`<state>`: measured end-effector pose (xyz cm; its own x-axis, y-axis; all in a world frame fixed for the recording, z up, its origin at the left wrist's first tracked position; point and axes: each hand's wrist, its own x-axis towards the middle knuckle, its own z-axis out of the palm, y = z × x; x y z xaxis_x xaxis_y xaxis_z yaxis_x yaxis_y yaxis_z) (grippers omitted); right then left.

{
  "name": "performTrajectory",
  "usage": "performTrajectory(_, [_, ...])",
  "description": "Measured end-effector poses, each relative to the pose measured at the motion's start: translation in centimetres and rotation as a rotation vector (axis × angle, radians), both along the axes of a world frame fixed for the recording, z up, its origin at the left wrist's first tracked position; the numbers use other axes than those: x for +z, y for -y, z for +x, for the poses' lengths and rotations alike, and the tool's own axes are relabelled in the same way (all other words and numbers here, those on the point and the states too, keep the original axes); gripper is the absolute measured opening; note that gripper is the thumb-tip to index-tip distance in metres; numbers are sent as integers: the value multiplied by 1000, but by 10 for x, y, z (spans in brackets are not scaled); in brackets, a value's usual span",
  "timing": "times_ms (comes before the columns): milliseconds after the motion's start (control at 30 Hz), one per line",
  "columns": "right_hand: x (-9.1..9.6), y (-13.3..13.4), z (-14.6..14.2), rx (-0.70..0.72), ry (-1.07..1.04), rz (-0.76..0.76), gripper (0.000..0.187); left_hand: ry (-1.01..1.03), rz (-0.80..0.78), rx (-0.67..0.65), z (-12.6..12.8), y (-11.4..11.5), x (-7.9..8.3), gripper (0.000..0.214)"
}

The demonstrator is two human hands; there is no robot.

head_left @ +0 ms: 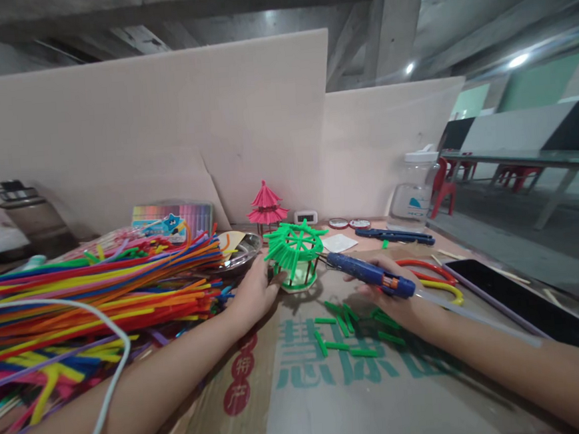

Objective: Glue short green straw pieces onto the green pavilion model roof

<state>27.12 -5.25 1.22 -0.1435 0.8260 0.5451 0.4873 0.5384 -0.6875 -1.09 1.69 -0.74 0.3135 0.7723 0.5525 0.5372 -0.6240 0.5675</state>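
My left hand (258, 290) is closed on the left side of a small green pavilion model (296, 250), made of pipe cleaner pieces with thin brown posts and a round green-rimmed base. My right hand (393, 289) grips a blue hot glue gun (371, 271), a clear glue stick (477, 309) trailing from its back. The gun's nozzle points left and is close to the model's right side; whether it touches, I cannot tell. Below the model, several short green pipe cleaner pieces (345, 319) lie on the cardboard (334, 407).
Colourful pipe cleaners (99, 285) are heaped on the left, with a white cable (124, 350) before them. Behind stand a pink pavilion model (267, 209) and a small digital clock (306, 217). To the right are blue pliers (396, 237), a clear bottle (414, 190) and a phone (526, 298).
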Motion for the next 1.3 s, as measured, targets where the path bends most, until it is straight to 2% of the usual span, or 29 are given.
performTrajectory(200, [3,2,-2,-64,-16,12,31,-4,20,-3,1,2,3,41])
performTrajectory(700, [0,1,-2,-147,29,-11,31,-25,-4,8,2,5,6,45])
performTrajectory(1000, [0,2,-2,-119,29,7,26,-27,-6,3,3,5,5,44])
performTrajectory(1300, [-5,0,1,-106,45,68,29,-43,18,19,2,3,2,43])
